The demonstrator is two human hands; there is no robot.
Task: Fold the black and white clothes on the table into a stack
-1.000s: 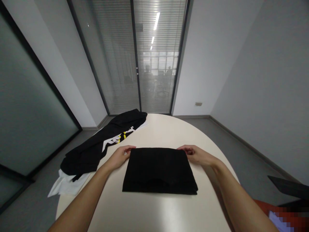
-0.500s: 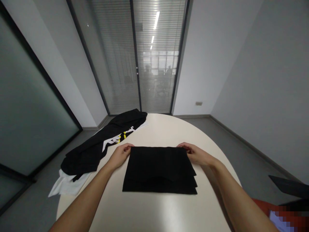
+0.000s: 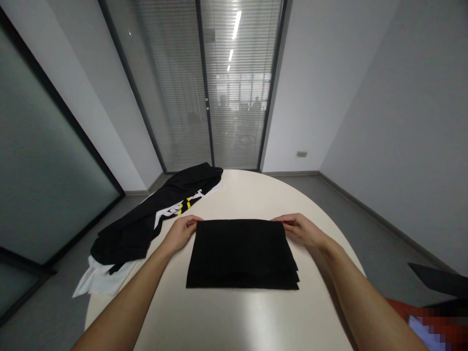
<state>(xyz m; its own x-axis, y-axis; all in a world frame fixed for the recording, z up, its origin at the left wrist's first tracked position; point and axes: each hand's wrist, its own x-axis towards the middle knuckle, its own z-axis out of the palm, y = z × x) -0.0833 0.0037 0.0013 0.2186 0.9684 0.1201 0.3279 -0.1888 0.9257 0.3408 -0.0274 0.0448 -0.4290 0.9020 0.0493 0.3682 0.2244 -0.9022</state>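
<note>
A folded black garment [image 3: 241, 253] lies flat in the middle of a round cream table [image 3: 237, 321]. My left hand [image 3: 182, 232] pinches its far left corner, fingers closed on the cloth. My right hand [image 3: 302, 228] pinches its far right corner in the same way. Both forearms reach in from the near edge, one on each side of the garment. The folded layers show stepped edges at the near right corner.
A heap of black and white clothes [image 3: 146, 224] with a yellow mark sprawls over the table's left edge. A glass wall and blinds stand behind. A dark object [image 3: 438, 280] and a red thing [image 3: 420, 317] sit at the lower right.
Both hands have shifted the garment's far edge slightly away from me, and the right hand has moved a little outward. The fold lies flatter.
</note>
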